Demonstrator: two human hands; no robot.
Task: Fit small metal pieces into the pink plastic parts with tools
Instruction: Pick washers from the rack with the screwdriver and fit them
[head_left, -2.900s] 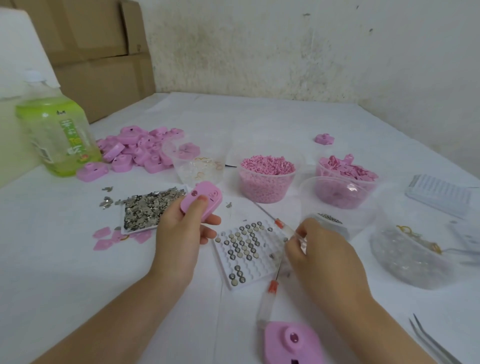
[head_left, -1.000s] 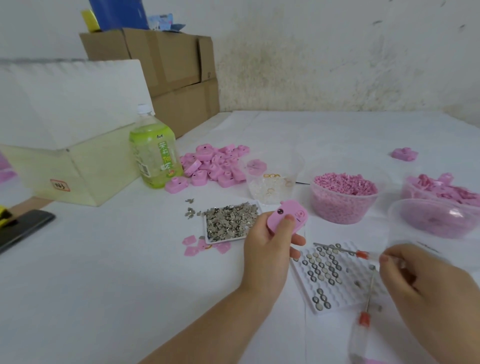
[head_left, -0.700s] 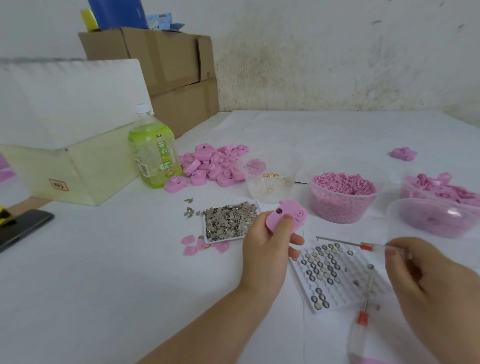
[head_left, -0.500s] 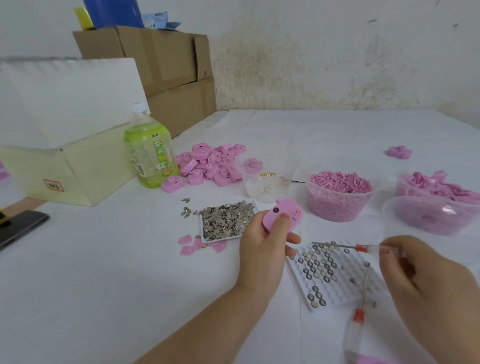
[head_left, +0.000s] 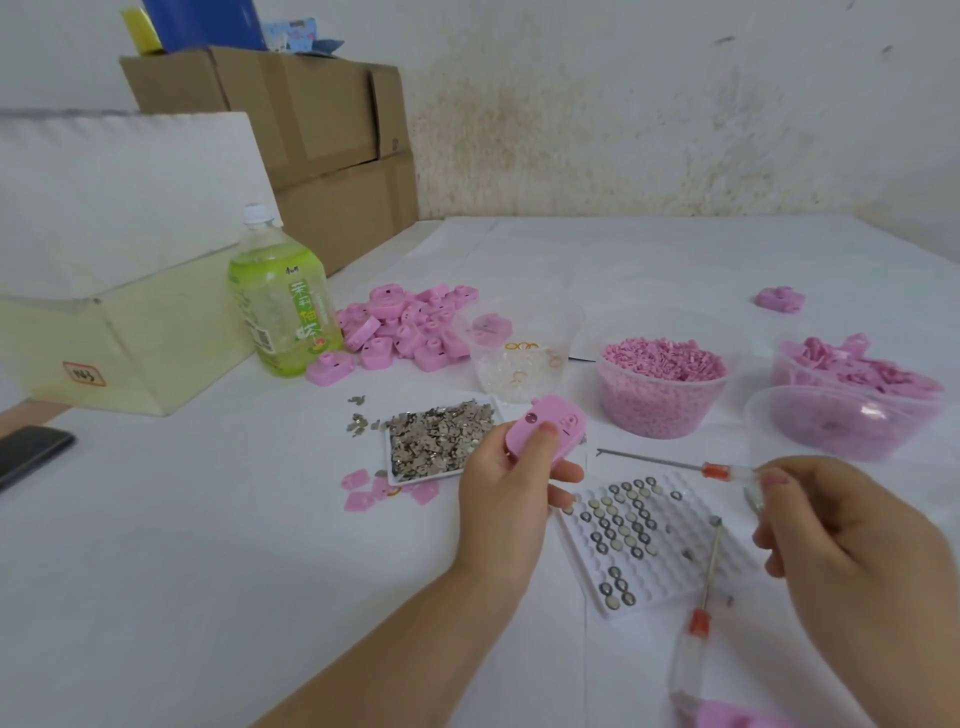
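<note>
Lying flat on the white-covered desk (head_left: 208, 571), the white plastic tray with rows of small round metal pieces (head_left: 639, 545) is below and between the two hands. The left hand (head_left: 506, 499) is raised over the tray's left edge. Its grip is closed on the flat pink plastic part with a rounded end (head_left: 548, 428), with the thumb on the upper face and the fingers underneath. The right hand (head_left: 857, 551) is further right and nearer to the camera. Its grip pinches the clear handle of the thin metal pick tool with a red collar (head_left: 654, 461).

The long axis of this tool runs almost level, from the right hand toward the left. Its small bent tip stops just beside the right edge of the pink part, a little lower, and does not touch it. So the part lies ahead of the tip, to the left, and I think the coming move is a short push along this axis. Whether the tip carries a metal piece is too small to tell.
</note>
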